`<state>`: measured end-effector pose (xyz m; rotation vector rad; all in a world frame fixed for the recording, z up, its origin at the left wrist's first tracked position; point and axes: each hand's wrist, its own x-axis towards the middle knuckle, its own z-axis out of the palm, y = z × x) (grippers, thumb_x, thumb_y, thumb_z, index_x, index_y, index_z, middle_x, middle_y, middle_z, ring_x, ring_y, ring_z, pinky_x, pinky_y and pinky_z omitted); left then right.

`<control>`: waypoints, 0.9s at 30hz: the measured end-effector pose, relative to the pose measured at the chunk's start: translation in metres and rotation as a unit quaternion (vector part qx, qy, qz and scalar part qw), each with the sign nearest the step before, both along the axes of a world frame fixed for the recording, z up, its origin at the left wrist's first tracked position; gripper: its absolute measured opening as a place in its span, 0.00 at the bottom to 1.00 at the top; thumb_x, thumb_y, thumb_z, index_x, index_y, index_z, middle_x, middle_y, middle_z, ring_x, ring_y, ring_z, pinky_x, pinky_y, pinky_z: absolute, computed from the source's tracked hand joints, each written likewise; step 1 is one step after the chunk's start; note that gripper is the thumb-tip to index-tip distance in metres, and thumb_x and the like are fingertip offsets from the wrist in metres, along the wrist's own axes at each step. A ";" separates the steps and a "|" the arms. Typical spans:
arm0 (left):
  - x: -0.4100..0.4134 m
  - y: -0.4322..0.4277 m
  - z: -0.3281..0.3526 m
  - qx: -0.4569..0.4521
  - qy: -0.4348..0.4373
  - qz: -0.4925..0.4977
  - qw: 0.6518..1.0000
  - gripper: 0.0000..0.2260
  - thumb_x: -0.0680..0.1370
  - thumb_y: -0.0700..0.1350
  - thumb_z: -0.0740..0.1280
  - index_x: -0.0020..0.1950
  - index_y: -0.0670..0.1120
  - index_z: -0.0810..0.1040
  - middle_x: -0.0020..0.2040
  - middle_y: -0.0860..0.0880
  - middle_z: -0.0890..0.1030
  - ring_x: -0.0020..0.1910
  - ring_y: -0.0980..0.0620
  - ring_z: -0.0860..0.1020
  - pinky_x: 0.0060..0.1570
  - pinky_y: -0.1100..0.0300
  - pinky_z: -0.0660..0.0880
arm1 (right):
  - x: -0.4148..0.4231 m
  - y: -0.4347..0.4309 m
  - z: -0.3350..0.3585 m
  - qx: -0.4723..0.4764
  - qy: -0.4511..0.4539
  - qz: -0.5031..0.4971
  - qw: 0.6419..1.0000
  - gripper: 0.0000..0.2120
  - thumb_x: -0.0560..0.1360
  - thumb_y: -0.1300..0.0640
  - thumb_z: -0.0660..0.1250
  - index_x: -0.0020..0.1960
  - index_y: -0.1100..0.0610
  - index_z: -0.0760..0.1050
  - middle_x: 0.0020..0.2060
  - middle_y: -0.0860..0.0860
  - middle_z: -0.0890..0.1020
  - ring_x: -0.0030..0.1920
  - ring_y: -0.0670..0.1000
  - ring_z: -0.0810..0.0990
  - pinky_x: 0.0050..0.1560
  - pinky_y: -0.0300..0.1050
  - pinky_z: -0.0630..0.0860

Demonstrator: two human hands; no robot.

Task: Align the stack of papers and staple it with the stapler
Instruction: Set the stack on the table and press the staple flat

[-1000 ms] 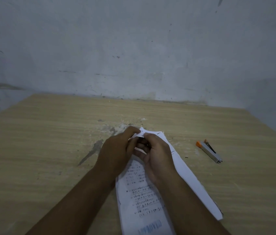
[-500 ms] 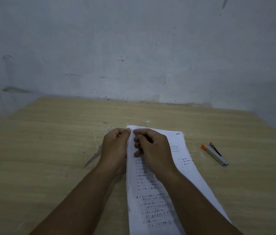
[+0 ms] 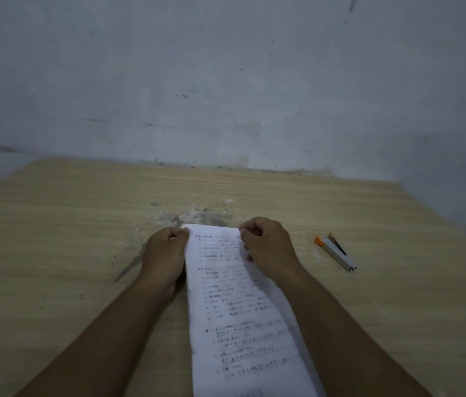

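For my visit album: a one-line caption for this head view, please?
Left hand and right hand pinch far corners of the paper stack; the stapler lies apart on the table.

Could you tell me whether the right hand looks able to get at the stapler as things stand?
Probably yes, once it lets go: the right hand grips the papers' far corner, and the stapler lies beside it on bare table with nothing between.

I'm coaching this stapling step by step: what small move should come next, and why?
Probably free the right hand and reach for the stapler, lying untouched on the table to its right. Both hands pinch far corners of the papers, so the grip of the left hand could hold them alone.
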<state>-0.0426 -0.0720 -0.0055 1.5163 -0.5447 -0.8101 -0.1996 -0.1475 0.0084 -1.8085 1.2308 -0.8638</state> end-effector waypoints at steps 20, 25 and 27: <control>-0.001 0.001 -0.007 0.031 -0.100 0.014 0.994 0.09 0.80 0.48 0.62 0.46 0.45 0.78 0.46 0.42 0.81 0.46 0.38 0.81 0.44 0.45 0.77 | -0.092 -0.055 -0.001 -0.016 0.364 -0.190 0.912 0.15 0.77 0.53 0.64 0.60 0.61 0.71 0.58 0.59 0.75 0.58 0.60 0.75 0.54 0.49 0.73; 0.003 -0.001 -0.012 0.032 -0.112 0.013 0.993 0.09 0.79 0.49 0.63 0.44 0.47 0.78 0.45 0.42 0.82 0.46 0.37 0.81 0.47 0.38 0.78 | -0.089 -0.054 0.013 -0.024 0.246 -0.178 0.952 0.13 0.70 0.50 0.68 0.46 0.60 0.72 0.45 0.57 0.77 0.38 0.55 0.77 0.33 0.42 0.68; 0.003 -0.001 -0.013 0.030 -0.114 0.016 0.993 0.09 0.79 0.49 0.63 0.44 0.46 0.78 0.44 0.42 0.82 0.45 0.37 0.81 0.46 0.40 0.78 | -0.087 -0.049 0.027 -0.034 0.182 -0.162 0.969 0.08 0.69 0.52 0.68 0.38 0.57 0.75 0.33 0.53 0.80 0.31 0.52 0.77 0.30 0.41 0.70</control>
